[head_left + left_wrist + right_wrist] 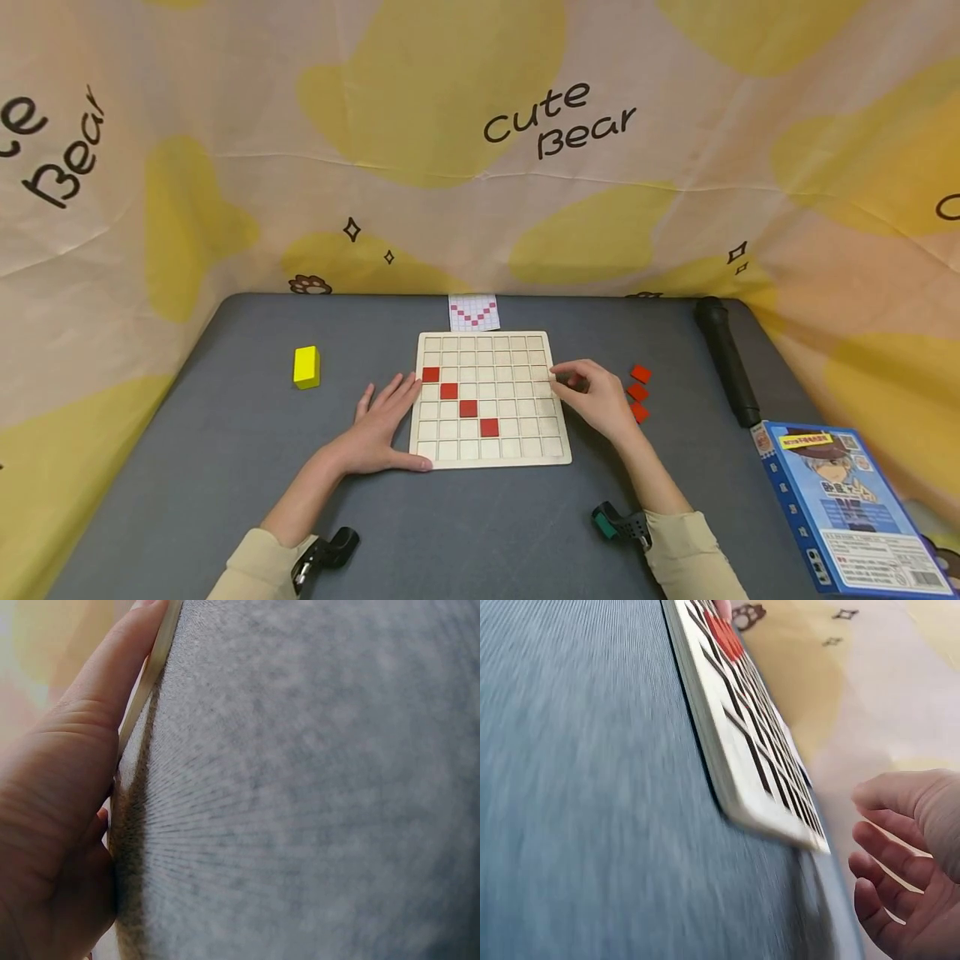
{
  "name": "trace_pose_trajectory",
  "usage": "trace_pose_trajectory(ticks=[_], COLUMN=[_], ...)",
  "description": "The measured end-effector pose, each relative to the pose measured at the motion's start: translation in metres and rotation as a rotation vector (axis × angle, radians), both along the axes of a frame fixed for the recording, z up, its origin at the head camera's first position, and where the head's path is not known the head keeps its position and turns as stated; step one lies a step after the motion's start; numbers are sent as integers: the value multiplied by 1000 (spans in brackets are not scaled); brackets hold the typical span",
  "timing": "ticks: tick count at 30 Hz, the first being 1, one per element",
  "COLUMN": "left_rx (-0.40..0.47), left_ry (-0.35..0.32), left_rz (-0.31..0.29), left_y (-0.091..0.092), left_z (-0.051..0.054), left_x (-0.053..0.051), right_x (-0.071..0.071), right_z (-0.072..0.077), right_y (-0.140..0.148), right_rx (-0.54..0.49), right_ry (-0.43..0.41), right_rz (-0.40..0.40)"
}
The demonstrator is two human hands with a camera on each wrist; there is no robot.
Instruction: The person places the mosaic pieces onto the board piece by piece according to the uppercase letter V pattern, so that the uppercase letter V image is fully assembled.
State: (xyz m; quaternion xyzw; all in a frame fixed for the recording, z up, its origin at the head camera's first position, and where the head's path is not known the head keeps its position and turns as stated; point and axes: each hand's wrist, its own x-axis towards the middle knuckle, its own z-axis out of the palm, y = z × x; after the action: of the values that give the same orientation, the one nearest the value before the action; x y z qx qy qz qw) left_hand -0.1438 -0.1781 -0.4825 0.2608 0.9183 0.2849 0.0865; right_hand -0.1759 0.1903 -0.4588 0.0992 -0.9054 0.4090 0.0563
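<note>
A pale wooden grid board [491,458] lies flat on the table, with several red square tiles [468,408] stepping down diagonally from its left side. My left hand [378,433] rests at the board's left edge, fingers spread and straight, thumb along the near-left corner. In the left wrist view the thumb [97,690] lies against the board's rim [154,667]. At the board's right edge is my right hand [600,402], thumb and fingers loosely bent. The right wrist view shows no tile in that hand [907,862]. Three loose red tiles [637,392] lie to its right.
Behind the board lies a small card [474,313] with a pink V-shaped pattern of squares. A yellow block [306,367] stands at left. On the right are a black microphone [727,362] and a blue box [855,508]. A patterned cloth [450,125] hangs behind the table.
</note>
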Motion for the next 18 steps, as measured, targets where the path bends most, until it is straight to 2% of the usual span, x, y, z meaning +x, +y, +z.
trace_pose_trajectory(ticks=[10,18], left_rx=[6,4], left_ry=[-3,4], left_rz=[-2,-1], left_y=[0,0], left_z=[0,0], left_x=[0,0], right_x=[12,18], right_z=[-1,-4], right_y=[44,74], right_rx=[80,143], right_ry=[74,93], right_rz=[-83,-150])
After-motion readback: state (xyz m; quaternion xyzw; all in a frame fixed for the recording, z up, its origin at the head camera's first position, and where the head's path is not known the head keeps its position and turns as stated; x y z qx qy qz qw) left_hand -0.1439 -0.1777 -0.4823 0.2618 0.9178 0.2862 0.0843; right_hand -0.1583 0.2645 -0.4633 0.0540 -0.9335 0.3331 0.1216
